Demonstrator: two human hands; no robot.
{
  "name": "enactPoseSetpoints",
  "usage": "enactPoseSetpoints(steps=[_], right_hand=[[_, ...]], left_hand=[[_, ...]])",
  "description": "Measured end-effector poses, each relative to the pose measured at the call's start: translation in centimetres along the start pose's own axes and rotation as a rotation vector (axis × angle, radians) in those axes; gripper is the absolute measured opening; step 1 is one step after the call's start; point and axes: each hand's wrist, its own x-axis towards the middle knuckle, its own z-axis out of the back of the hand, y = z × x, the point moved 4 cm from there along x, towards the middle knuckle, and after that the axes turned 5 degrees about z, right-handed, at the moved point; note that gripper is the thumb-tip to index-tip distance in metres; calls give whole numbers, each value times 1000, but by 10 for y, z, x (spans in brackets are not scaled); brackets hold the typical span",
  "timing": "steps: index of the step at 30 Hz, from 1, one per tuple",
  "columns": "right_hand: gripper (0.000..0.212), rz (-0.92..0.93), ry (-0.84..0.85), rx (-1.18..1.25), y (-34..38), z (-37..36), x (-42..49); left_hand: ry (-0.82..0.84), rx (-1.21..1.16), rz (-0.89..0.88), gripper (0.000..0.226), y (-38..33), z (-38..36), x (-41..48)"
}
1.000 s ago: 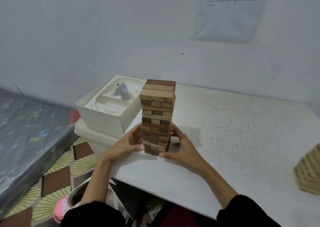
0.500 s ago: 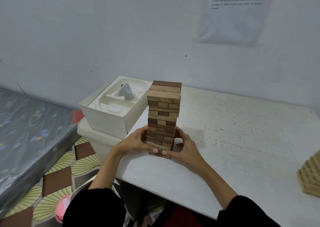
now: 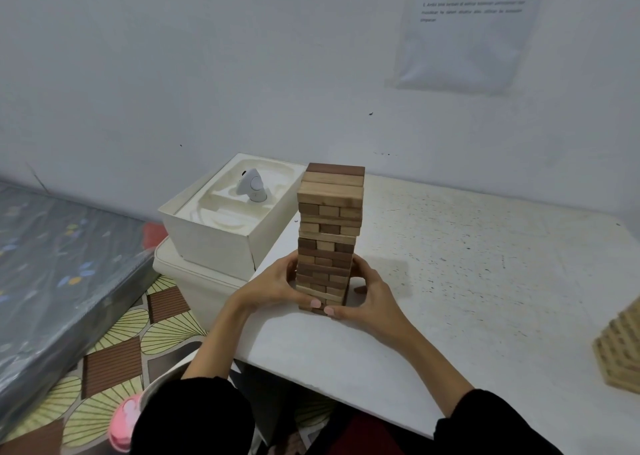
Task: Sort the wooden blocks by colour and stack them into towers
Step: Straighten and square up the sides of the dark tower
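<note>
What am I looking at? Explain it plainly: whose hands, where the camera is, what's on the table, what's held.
No machine: a person's two bare hands, filmed by a camera worn on the head, looking down. On the white speckled table stands a tall tower of mixed dark and pale wooden blocks. The left hand and right hand grip its base from either side. A pale wooden block stack sits at the right edge; an open white box stands left.
</note>
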Motion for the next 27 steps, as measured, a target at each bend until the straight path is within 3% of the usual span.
enactPoseSetpoints(steps=[5,11,16,27], right_hand=[[84,12,23,-5,4,1,-1],[114,18,57,12,11,24,8],[103,71,19,-1,28,33,18],[95,68,7,-3,23,20,15]], left_hand=[[38,4,-2,64,1,-1,-1],[29,-150,-54,81,-3,1,-6],[-25,-268,-127,90,-17,7,-7],[-46,-215,-130,66,-13,6,1]])
